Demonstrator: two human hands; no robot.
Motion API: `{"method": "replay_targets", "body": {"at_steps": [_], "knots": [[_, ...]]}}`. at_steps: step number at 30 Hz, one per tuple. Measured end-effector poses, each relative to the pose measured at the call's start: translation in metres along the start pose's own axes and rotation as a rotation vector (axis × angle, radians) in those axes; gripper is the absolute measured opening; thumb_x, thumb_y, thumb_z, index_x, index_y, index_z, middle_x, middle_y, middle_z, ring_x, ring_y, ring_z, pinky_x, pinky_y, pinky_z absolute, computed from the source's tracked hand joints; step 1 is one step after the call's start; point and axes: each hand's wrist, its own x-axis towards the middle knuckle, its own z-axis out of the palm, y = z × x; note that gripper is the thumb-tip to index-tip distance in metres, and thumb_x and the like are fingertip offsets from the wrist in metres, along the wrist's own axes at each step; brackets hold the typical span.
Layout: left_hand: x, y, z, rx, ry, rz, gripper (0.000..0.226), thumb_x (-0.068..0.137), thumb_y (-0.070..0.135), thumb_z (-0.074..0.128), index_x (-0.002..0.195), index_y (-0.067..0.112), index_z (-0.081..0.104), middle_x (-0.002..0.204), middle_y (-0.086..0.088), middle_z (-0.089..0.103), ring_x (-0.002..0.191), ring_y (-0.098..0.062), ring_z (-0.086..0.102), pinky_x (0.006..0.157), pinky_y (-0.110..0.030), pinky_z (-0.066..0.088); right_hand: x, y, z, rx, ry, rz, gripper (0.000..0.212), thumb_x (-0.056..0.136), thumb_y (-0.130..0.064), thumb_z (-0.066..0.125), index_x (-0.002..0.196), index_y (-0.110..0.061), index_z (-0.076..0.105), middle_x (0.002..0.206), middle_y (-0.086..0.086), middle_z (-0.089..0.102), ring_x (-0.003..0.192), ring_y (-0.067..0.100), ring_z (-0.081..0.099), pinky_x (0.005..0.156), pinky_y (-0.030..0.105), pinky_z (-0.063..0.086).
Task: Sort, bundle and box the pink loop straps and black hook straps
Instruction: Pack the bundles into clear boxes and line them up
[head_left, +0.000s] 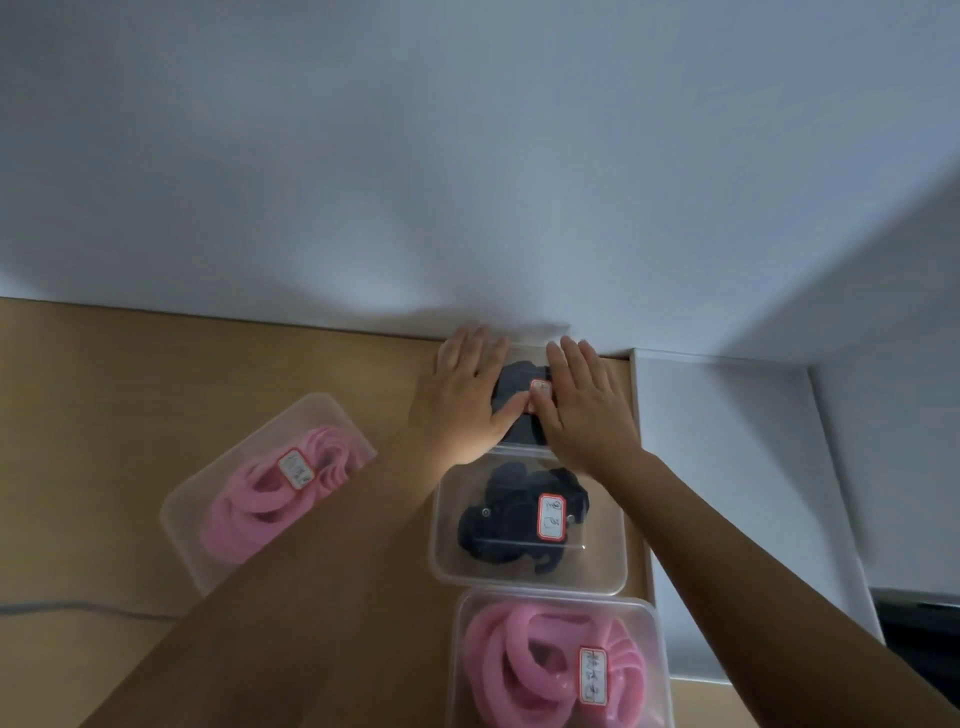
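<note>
left hand (460, 395) and right hand (584, 405), fingers straight and flat, press the lidded box (525, 349) of black straps (514, 379) against the wall (467, 156); handwriting on its red-edged label (540, 387) unreadable

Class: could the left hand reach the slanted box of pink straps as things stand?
Probably yes: the left hand lies flat, gripping nothing, and only tabletop lies between it and the slanted box.
</note>
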Motion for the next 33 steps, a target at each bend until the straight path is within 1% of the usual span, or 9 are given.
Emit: {"method": "replay_targets", "body": {"at_steps": [4,9,13,17,21,24,28,31,33], "knots": [[0.003,-0.001,0.002,-0.009,-0.002,-0.008,0.073,0.093,0.061,0.022,0.152,0.021,0.003,0.160,-0.004,0.002,0.146,-0.025,-0.002,0.118,-0.041,0.007,0.002,0.002,0.003,-0.033,-0.044,-0.007,0.079,0.085,-0.051,-0.012,0.150,-0.009,-0.001,0.159,0.009,-0.005,0.145,0.022,-0.011,0.115,0.033,-0.009],[0.009,0.001,0.000,-0.011,-0.054,-0.048,0.073,0.094,0.061,0.021,0.151,0.022,-0.002,0.160,-0.005,-0.004,0.146,-0.025,-0.007,0.117,-0.043,0.005,0.012,0.005,-0.001,-0.001,-0.075,0.003,0.059,0.100,-0.042,0.012,0.151,-0.012,0.002,0.159,0.008,-0.002,0.146,0.021,-0.009,0.117,0.035,-0.005],[0.010,0.000,-0.007,-0.049,-0.087,-0.062,0.079,0.093,0.062,0.026,0.151,0.018,-0.004,0.159,-0.009,-0.012,0.145,-0.027,-0.013,0.116,-0.043,-0.004,0.011,0.007,0.000,0.086,0.032,-0.002,0.058,0.100,-0.042,0.024,0.150,-0.015,0.013,0.159,0.006,0.006,0.146,0.019,-0.004,0.117,0.035,-0.001],[-0.009,-0.006,-0.002,-0.187,-0.017,-0.189,0.093,0.089,0.065,0.033,0.149,0.006,-0.008,0.158,-0.013,-0.013,0.146,-0.025,-0.007,0.117,-0.037,0.003,0.009,0.005,0.002,0.138,0.047,0.064,0.061,0.098,-0.047,0.028,0.151,-0.020,0.011,0.159,0.008,-0.005,0.145,0.023,-0.012,0.116,0.036,0.001],[-0.006,-0.004,-0.002,-0.188,-0.055,-0.209,0.095,0.089,0.066,0.031,0.148,0.004,-0.011,0.158,-0.013,-0.011,0.147,-0.025,-0.001,0.118,-0.040,0.010,0.011,0.007,0.004,0.118,0.043,0.047,0.062,0.098,-0.046,0.027,0.151,-0.019,0.011,0.159,0.010,-0.003,0.146,0.026,-0.011,0.116,0.037,0.000],[-0.003,-0.003,-0.004,-0.224,-0.070,-0.232,0.096,0.089,0.066,0.033,0.149,0.007,-0.011,0.158,-0.011,-0.012,0.146,-0.027,0.010,0.115,-0.041,0.023,0.014,0.009,0.006,0.156,0.064,0.060,0.062,0.097,-0.048,0.028,0.150,-0.020,0.014,0.159,0.008,0.001,0.146,0.025,-0.007,0.116,0.038,0.002],[-0.003,-0.004,-0.010,-0.509,-0.071,-0.250,0.096,0.089,0.054,0.050,0.150,0.010,-0.011,0.159,-0.004,-0.012,0.146,-0.020,0.005,0.113,-0.034,0.020,0.014,0.009,0.005,0.347,0.111,0.047,0.068,0.089,-0.053,0.036,0.147,-0.019,0.026,0.159,0.005,0.008,0.146,0.023,0.001,0.115,0.037,0.010],[-0.008,-0.010,-0.009,-0.867,0.029,-0.322,0.092,0.090,0.037,0.059,0.150,0.012,-0.006,0.159,-0.004,0.006,0.145,-0.021,0.014,0.113,-0.033,0.020,0.007,0.011,0.002,0.542,0.292,0.141,0.059,0.092,-0.035,0.053,0.143,-0.012,0.034,0.156,0.007,0.016,0.143,0.021,0.014,0.112,0.032,0.017],[-0.014,-0.013,-0.008,-0.886,0.081,-0.378,0.092,0.090,0.038,0.058,0.150,0.013,-0.008,0.159,-0.005,0.013,0.143,-0.022,0.020,0.112,-0.035,0.024,0.003,0.015,0.000,0.683,0.339,0.261,0.056,0.094,-0.029,0.052,0.143,-0.012,0.032,0.152,0.007,0.024,0.140,0.022,0.023,0.112,0.036,0.025]]}}
